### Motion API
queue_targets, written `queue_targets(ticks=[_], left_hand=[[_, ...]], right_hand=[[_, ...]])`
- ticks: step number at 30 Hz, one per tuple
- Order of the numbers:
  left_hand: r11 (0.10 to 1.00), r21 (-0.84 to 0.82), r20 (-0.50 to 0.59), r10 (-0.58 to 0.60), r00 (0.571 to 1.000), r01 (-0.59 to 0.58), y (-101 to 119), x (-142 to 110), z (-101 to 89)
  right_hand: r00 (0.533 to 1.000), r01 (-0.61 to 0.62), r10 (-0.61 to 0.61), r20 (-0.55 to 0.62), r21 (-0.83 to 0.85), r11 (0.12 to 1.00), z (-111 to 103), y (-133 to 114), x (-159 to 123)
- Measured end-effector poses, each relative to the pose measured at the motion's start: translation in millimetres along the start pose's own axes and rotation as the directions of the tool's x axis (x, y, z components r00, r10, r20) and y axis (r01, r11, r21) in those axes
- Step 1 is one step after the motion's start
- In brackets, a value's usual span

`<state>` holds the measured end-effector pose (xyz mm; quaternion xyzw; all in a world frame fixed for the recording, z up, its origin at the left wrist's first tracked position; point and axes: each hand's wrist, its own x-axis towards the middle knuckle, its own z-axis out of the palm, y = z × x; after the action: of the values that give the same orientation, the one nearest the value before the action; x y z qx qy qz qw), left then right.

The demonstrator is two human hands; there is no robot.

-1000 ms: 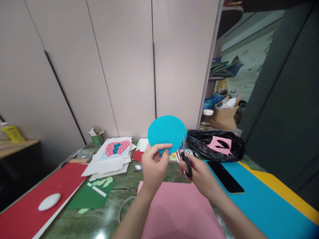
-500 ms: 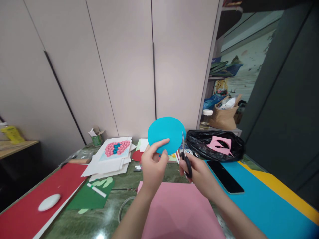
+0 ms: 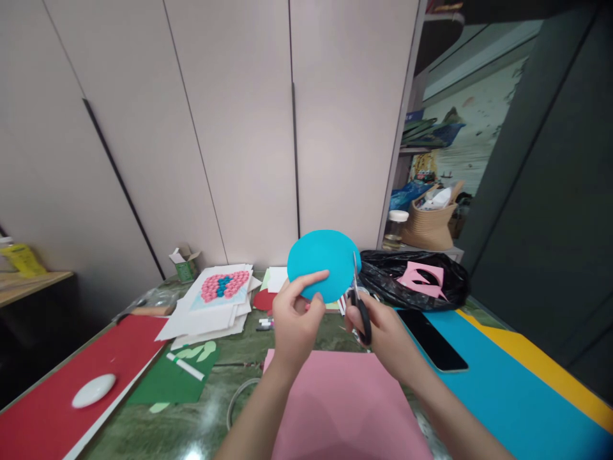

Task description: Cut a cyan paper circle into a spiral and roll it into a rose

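Note:
My left hand (image 3: 297, 322) pinches the lower edge of a round blue paper disc (image 3: 325, 262), holding it upright above the table. My right hand (image 3: 385, 335) is closed around black-handled scissors (image 3: 360, 306), whose blades point up along the disc's right edge. Below both hands a pink paper sheet (image 3: 345, 409) lies flat on the green marbled table (image 3: 239, 358).
A black phone (image 3: 433, 342) lies on a blue sheet (image 3: 502, 396) at right, behind it a black bag (image 3: 414, 281) with pink scraps. Left: red sheet (image 3: 71, 383) with a white oval object (image 3: 94, 390), green paper (image 3: 172, 377), white paper stack (image 3: 215, 300). Wardrobe doors stand behind.
The disc and both hands have shifted slightly to the right and a little lower; the scissors stay at the disc's right edge.

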<state>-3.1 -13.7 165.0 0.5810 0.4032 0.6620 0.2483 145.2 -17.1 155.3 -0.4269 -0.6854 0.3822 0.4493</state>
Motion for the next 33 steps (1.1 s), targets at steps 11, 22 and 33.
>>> queue_targets(ticks=[11,22,33], left_hand=[[1.0,0.009,-0.016,0.003,1.0,-0.003,-3.4,2.3,-1.1],[0.998,0.009,-0.05,0.061,0.997,-0.061,-0.2,4.0,-0.3],[0.998,-0.046,-0.089,0.048,0.995,-0.052,-4.4,3.4,-0.8]], right_hand=[[1.0,-0.021,0.02,-0.004,-0.045,0.999,0.3,6.8,1.9],[0.999,-0.043,0.042,-0.014,-0.115,0.992,-0.1,10.4,3.6],[0.998,-0.061,0.06,-0.01,-0.118,0.991,-0.5,9.6,2.3]])
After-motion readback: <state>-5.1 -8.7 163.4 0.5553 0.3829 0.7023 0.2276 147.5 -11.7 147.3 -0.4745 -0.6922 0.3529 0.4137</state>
